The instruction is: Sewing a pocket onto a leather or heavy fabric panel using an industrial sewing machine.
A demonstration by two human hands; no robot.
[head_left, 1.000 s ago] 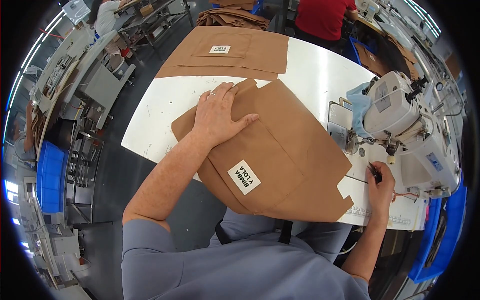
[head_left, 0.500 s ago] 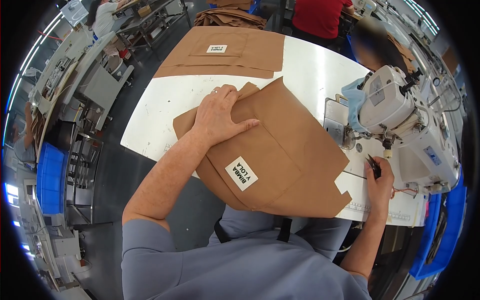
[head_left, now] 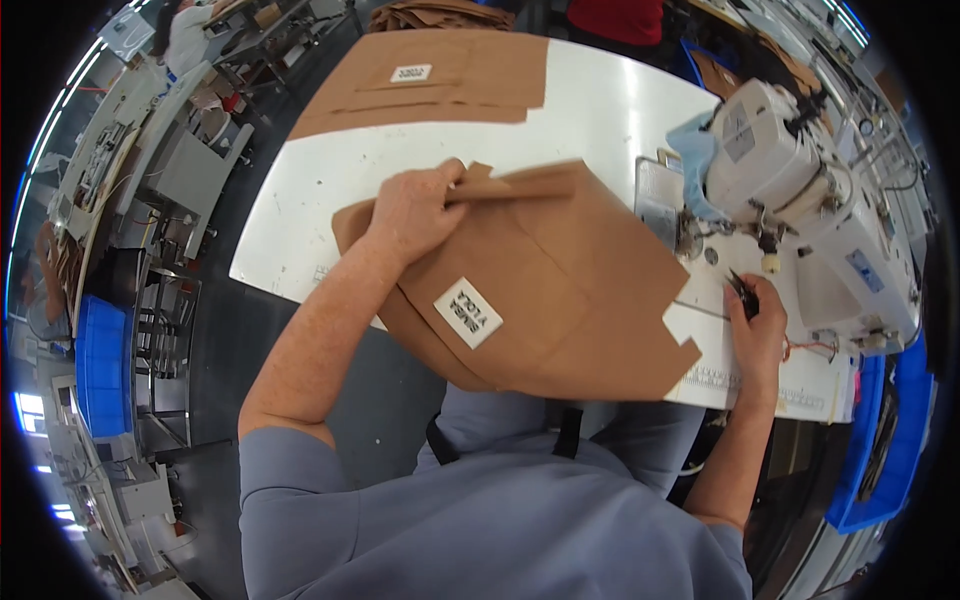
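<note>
A brown fabric piece (head_left: pixel 560 300) with a stitched pocket outline and a white printed label (head_left: pixel 467 312) lies askew on the white table (head_left: pixel 280 230), overhanging its front edge. My left hand (head_left: pixel 410 210) is closed on the piece's upper-left edge, which is bent up in a narrow fold. Over at the sewing machine (head_left: pixel 765 150), my right hand (head_left: pixel 755 320) holds small black thread snips (head_left: pixel 742 292), pointing toward the needle plate, just right of the fabric. A light blue cloth (head_left: pixel 695 170) hangs on the machine.
Another brown piece (head_left: pixel 420 100) lies at the table's back, with a brown stack (head_left: pixel 440 18) beyond. Blue bins stand left (head_left: pixel 100 360) and right (head_left: pixel 880 440). A worker in red (head_left: pixel 615 20) is behind, one in white (head_left: pixel 185 35) at upper left, another at far left (head_left: pixel 50 290).
My left hand has gone from lying spread on the fabric to gripping its upper edge, which is now bent over. The table sits higher in the picture; my right hand still holds the snips.
</note>
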